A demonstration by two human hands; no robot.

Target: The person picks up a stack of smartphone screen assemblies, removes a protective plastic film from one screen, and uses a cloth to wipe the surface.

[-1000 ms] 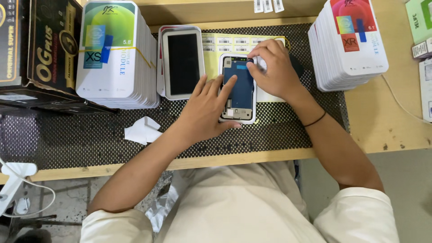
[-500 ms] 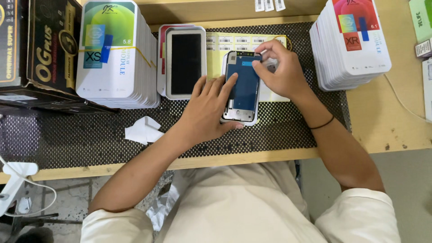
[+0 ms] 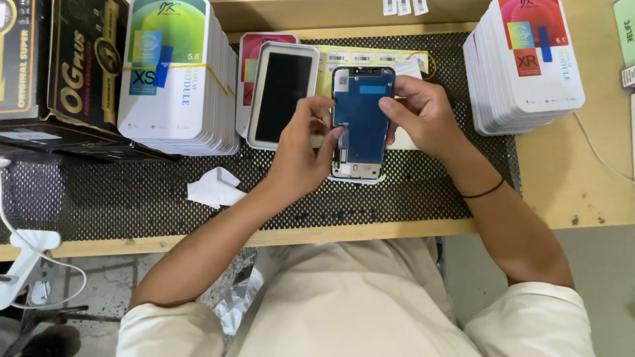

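Note:
A phone screen panel with a blue back faces up over the black perforated mat. My left hand grips its left edge, thumb and fingers pinching the side. My right hand holds its right edge near the top. Under the panel lies a yellow sheet of small labels. To the left, another screen with a dark glass face rests in a white tray.
A tall stack of white boxes stands at the left, another stack at the right. Dark cartons fill the far left. A crumpled white tissue lies on the mat. A white cable hangs at the lower left.
Both hands have lifted and shifted on the panel: my left hand moved from lying flat on it to pinching its left edge, and my right hand slid to its right side.

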